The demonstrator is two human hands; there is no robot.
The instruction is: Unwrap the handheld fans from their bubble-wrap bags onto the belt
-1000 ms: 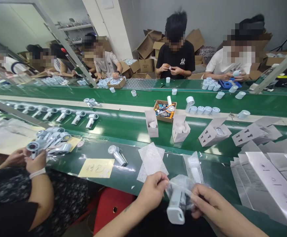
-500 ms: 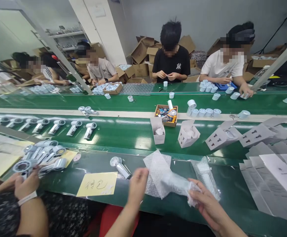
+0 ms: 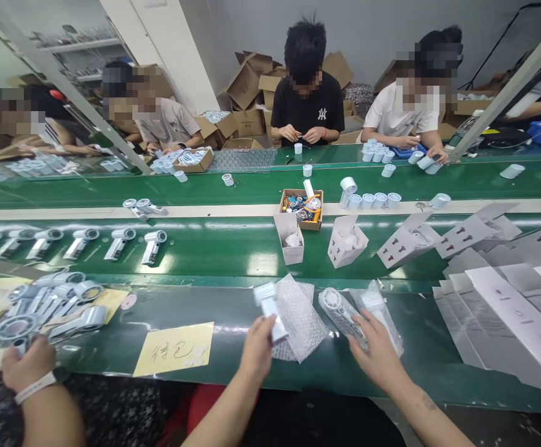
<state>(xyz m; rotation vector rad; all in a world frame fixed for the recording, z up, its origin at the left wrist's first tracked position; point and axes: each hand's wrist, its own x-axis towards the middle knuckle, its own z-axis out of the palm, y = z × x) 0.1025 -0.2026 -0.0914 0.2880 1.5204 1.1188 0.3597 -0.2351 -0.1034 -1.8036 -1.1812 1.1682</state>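
My left hand (image 3: 257,347) grips the handle of a white handheld fan (image 3: 270,310), held over the left edge of some bubble wrap sheets (image 3: 299,320). To the right, my right hand (image 3: 375,347) rests its spread fingers on a fan wrapped in bubble wrap (image 3: 337,305). Beside that one lies another wrapped piece (image 3: 378,310), partly behind my fingers. A yellow paper with handwriting (image 3: 175,349) is on the green table left of my left hand.
A person's hand (image 3: 31,366) is at a pile of fans (image 3: 61,298) on the left. Grey-white boxes (image 3: 507,316) stand at the right. Open boxes (image 3: 347,245) and a row of fans (image 3: 82,242) sit on the green belt (image 3: 219,248). Several people work opposite.
My left hand has taken hold of the fan that lay on the table. The wrapped fan in my right hand is now down beside the other wrapped piece, and those fingers have spread. The view has shifted.
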